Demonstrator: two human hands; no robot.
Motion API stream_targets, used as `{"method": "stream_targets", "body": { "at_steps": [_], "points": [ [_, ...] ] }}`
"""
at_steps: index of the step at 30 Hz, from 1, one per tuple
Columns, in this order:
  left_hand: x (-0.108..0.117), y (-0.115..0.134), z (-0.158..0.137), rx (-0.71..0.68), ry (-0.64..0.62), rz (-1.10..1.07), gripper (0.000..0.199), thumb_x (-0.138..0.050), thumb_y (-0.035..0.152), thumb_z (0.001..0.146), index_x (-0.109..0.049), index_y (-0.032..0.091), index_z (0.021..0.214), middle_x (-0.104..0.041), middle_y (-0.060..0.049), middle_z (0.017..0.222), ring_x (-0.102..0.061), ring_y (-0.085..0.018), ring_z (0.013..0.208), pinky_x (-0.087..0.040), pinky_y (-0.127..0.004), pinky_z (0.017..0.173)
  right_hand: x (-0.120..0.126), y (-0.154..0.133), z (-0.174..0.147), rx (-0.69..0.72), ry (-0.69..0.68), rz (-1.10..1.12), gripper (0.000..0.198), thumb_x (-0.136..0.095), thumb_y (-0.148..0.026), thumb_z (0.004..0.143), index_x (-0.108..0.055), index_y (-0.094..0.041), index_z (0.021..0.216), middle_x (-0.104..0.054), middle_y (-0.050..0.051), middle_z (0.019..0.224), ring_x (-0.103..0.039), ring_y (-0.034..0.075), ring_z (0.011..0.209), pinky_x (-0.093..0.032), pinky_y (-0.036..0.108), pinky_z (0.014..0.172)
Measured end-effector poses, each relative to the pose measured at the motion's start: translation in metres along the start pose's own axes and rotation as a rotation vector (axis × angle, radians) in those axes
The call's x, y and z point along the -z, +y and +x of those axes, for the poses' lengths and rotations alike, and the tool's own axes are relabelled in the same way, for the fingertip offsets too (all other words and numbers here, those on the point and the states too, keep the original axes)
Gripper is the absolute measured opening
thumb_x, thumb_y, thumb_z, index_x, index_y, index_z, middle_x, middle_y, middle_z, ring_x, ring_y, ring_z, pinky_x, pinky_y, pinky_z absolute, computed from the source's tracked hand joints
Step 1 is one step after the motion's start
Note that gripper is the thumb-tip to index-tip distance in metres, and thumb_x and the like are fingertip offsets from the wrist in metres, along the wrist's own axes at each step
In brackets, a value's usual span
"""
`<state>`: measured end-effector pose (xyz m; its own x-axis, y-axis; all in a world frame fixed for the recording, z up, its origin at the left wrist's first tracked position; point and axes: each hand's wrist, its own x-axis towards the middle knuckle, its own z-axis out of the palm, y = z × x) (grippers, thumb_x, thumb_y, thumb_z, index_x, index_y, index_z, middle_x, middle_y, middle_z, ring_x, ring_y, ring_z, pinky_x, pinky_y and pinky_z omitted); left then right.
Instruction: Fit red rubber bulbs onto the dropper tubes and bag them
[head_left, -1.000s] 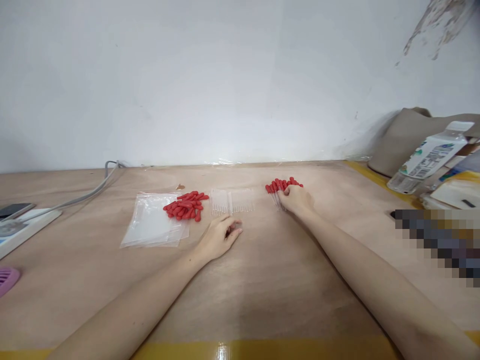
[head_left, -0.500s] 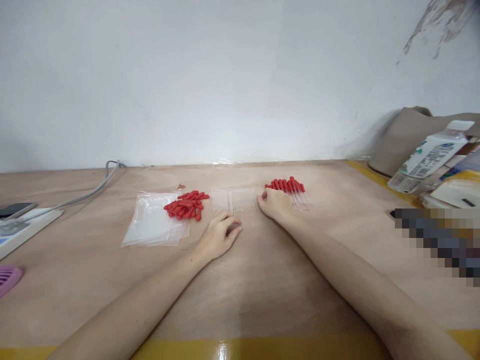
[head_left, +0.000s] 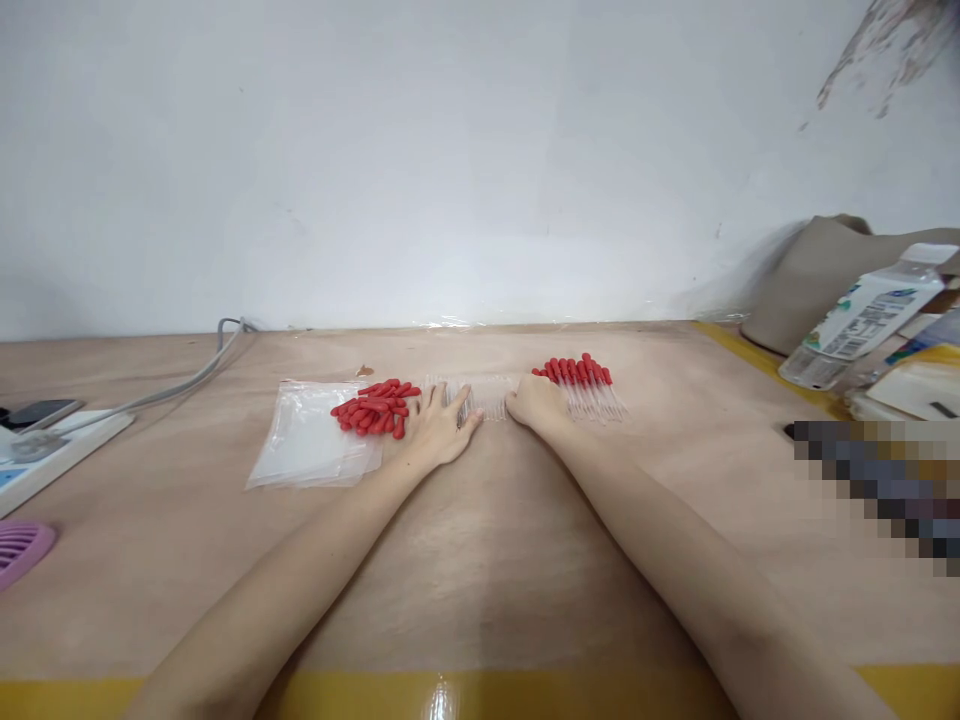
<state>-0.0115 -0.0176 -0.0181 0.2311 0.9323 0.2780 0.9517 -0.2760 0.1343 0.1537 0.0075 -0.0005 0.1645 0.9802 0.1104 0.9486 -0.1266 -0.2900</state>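
Observation:
My left hand (head_left: 442, 425) lies with its fingers spread over the left part of a row of thin clear dropper tubes (head_left: 491, 402). At the right end of that row my right hand (head_left: 540, 402) is closed, its fingers curled under and mostly hidden; whatever they hold cannot be made out. Close to the left hand's fingers is a pile of red rubber bulbs (head_left: 375, 412), resting partly on clear plastic bags (head_left: 300, 440). Just right of my right hand, several droppers (head_left: 585, 385) with red bulbs on clear tubes lie side by side.
A grey cable (head_left: 180, 378) runs to a white power strip (head_left: 67, 460) at the left. Below it is a pink slatted object (head_left: 22, 550). On the right a plastic bottle (head_left: 862, 315) leans by a beige bag (head_left: 795, 285). Yellow tape (head_left: 360, 695) edges the table's front.
My left hand has moved forward and spread its fingers over the tubes. The right hand has shifted slightly left and stays curled. The view has shifted a little.

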Motion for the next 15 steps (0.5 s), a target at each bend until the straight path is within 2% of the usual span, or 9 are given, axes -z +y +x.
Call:
{"method": "stream_targets", "body": {
  "at_steps": [4, 7, 15],
  "points": [
    [-0.001, 0.003, 0.004, 0.015, -0.119, -0.019, 0.063, -0.024, 0.065, 0.083, -0.035, 0.032, 0.135, -0.024, -0.009, 0.146, -0.016, -0.032, 0.134, -0.016, -0.053, 0.103, 0.000, 0.001, -0.002, 0.013, 0.009, -0.023, 0.030, -0.044, -0.027, 0.080, -0.064, -0.012, 0.097, -0.065, 0.017, 0.094, -0.061, 0.028, 0.088, -0.046, 0.035, 0.069],
    [-0.005, 0.009, 0.005, 0.014, -0.120, -0.046, 0.062, -0.025, 0.064, 0.083, -0.037, 0.031, 0.134, -0.022, -0.010, 0.146, -0.015, -0.032, 0.134, -0.015, -0.052, 0.104, 0.002, 0.005, -0.002, 0.018, 0.012, -0.044, 0.029, -0.044, -0.027, 0.080, -0.064, -0.012, 0.096, -0.064, 0.017, 0.094, -0.062, 0.027, 0.087, -0.046, 0.035, 0.068],
    [-0.019, 0.028, 0.014, 0.019, -0.095, -0.069, 0.064, -0.022, 0.066, 0.082, -0.036, 0.031, 0.133, -0.023, -0.010, 0.146, -0.014, -0.033, 0.134, -0.015, -0.058, 0.102, 0.008, 0.015, 0.002, 0.044, -0.013, -0.110, 0.022, -0.047, -0.018, 0.078, -0.067, -0.012, 0.087, -0.066, 0.016, 0.091, -0.063, 0.025, 0.084, -0.045, 0.031, 0.065]
  ]
}}
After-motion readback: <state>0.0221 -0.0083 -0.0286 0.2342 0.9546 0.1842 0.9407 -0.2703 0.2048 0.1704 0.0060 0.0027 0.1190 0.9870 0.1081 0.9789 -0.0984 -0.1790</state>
